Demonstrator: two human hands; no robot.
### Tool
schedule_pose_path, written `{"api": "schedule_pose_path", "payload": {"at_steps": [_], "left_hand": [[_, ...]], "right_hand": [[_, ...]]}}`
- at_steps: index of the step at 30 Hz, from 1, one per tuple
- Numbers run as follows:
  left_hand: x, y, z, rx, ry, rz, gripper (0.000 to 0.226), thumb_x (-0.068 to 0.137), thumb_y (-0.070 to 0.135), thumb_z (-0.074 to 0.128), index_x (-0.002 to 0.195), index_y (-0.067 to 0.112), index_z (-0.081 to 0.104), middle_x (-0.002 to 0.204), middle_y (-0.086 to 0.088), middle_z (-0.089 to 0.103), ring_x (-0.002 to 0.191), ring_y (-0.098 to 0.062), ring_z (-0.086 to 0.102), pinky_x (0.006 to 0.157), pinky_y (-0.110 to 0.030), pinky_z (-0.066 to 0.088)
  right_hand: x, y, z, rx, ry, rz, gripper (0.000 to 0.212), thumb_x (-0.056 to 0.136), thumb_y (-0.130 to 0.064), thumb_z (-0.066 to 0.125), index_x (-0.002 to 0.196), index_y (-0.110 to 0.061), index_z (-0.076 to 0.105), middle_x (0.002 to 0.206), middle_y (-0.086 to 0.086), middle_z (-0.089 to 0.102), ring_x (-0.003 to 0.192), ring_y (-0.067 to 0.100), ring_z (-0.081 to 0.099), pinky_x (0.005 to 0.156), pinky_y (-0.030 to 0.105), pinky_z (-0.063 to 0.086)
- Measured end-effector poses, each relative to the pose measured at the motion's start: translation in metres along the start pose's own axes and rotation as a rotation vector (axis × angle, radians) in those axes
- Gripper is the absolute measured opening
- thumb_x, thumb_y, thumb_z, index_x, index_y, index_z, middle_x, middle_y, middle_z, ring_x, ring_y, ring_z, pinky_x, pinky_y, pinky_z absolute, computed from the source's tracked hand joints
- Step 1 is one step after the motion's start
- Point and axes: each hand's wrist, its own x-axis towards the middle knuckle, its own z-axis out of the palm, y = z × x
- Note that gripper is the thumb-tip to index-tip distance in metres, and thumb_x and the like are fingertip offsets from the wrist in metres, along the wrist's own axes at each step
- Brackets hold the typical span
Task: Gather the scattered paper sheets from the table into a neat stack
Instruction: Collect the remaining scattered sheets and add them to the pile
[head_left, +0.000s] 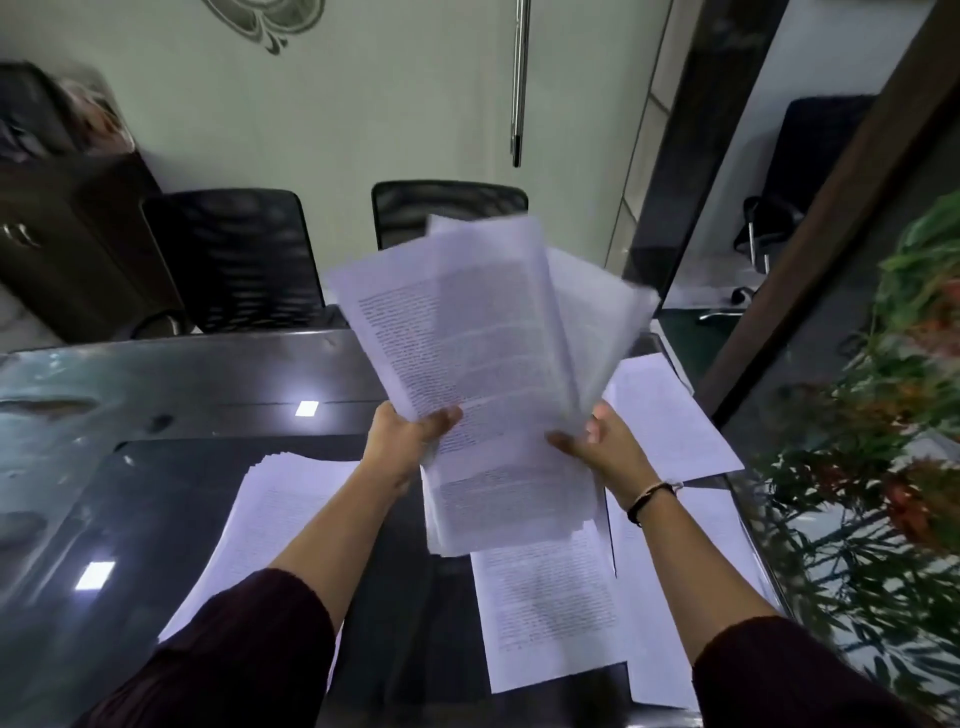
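White paper sheets with small black print are held up in a loose bundle (488, 374) above the table (208, 374). The bundle fans out at the top, and its far edges look blurry. The left hand (410, 436) grips the bundle's lower left side, with the thumb on top of the front page. The right hand (602, 447) grips the lower right side, with the fingers curled around the edge. Both hands are closed on the paper, and the bundle sits between them.

Under the left arm a flat pile of pages (260, 519) lies on the table. More loose sheets (550, 603) lie flat under the bundle and by the right arm, and one sheet (670, 415) lies just past the right hand. The table top is dark, smooth and shiny. A thin black band (649, 499) goes around the right wrist. Both sleeves are dark.
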Motion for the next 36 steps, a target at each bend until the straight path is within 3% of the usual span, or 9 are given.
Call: {"api": "schedule_pose_path", "payload": {"at_steps": [3,5,9,11,13,19,28,32,36], "left_hand": [[0.002,0.023,0.003,-0.159,0.028,0.014,0.04,0.082,-0.004,0.082,0.12,0.003,0.071,0.119,-0.014,0.077,0.111,-0.036,0.074,0.096,-0.05,0.06],[0.003,0.035,0.008,-0.23,0.019,0.027,0.038,0.085,-0.007,0.078,0.122,0.002,0.07,0.12,-0.016,0.077,0.109,-0.034,0.075,0.092,-0.047,0.061],[0.0,0.048,0.02,-0.247,0.0,0.023,0.045,0.078,-0.008,0.084,0.121,-0.003,0.069,0.118,-0.019,0.077,0.107,-0.038,0.074,0.085,-0.044,0.062],[-0.002,0.053,0.022,-0.171,-0.05,0.04,0.056,0.069,-0.001,0.089,0.122,-0.003,0.069,0.119,-0.019,0.076,0.111,-0.04,0.073,0.087,-0.046,0.061],[-0.005,0.057,0.021,-0.111,-0.086,0.064,0.06,0.07,0.003,0.092,0.124,0.0,0.068,0.12,-0.016,0.076,0.112,-0.039,0.073,0.092,-0.05,0.06],[-0.009,0.068,0.021,-0.122,-0.079,0.064,0.047,0.078,0.0,0.087,0.122,0.001,0.068,0.119,-0.015,0.077,0.111,-0.036,0.074,0.099,-0.059,0.057],[-0.015,0.051,0.022,-0.124,-0.111,0.023,0.051,0.081,-0.005,0.083,0.128,0.002,0.065,0.123,-0.015,0.075,0.113,-0.037,0.072,0.094,-0.059,0.059],[-0.013,0.029,0.005,-0.126,-0.093,-0.123,0.043,0.087,-0.011,0.074,0.126,0.004,0.068,0.123,-0.015,0.076,0.112,-0.038,0.073,0.095,-0.057,0.059],[-0.018,-0.018,-0.006,-0.102,-0.094,-0.327,0.039,0.089,-0.012,0.07,0.125,0.002,0.069,0.122,-0.019,0.076,0.109,-0.041,0.073,0.088,-0.055,0.061]], "right_hand": [[-0.009,0.034,-0.005,0.146,0.112,0.132,0.075,0.074,-0.048,0.09,0.131,-0.012,0.057,0.117,0.006,0.072,0.11,0.029,0.07,0.087,0.046,0.06],[-0.028,0.059,0.004,0.395,0.151,0.286,0.068,0.071,-0.052,0.09,0.124,-0.021,0.061,0.106,-0.001,0.064,0.091,0.022,0.066,0.068,0.041,0.059],[-0.053,0.074,0.036,0.87,0.024,0.443,0.078,0.061,-0.043,0.096,0.127,-0.025,0.059,0.123,0.006,0.066,0.114,0.026,0.066,0.104,0.06,0.047],[-0.054,0.058,0.044,1.023,0.031,0.439,0.064,0.072,-0.025,0.09,0.128,-0.02,0.062,0.114,0.008,0.072,0.101,0.026,0.072,0.087,0.045,0.059],[-0.049,0.045,0.048,1.101,0.055,0.44,0.061,0.085,-0.015,0.076,0.143,-0.017,0.056,0.134,0.013,0.067,0.118,0.031,0.066,0.065,0.03,0.062],[-0.04,0.022,0.055,1.23,0.041,0.28,0.048,0.097,-0.025,0.052,0.144,-0.017,0.055,0.14,0.013,0.063,0.125,0.034,0.064,0.095,0.053,0.057],[-0.026,0.0,0.043,0.895,0.051,0.037,0.048,0.099,-0.002,0.058,0.145,-0.015,0.054,0.142,0.013,0.061,0.131,0.035,0.058,0.107,0.052,0.049],[-0.022,-0.008,-0.004,0.533,0.263,0.021,0.051,0.087,-0.015,0.079,0.133,-0.014,0.057,0.129,0.011,0.068,0.11,0.023,0.069,0.086,0.034,0.06],[-0.019,0.017,-0.015,0.11,0.121,0.157,0.052,0.072,-0.035,0.092,0.114,-0.017,0.069,0.109,0.002,0.077,0.103,0.023,0.073,0.093,0.041,0.058]]}}
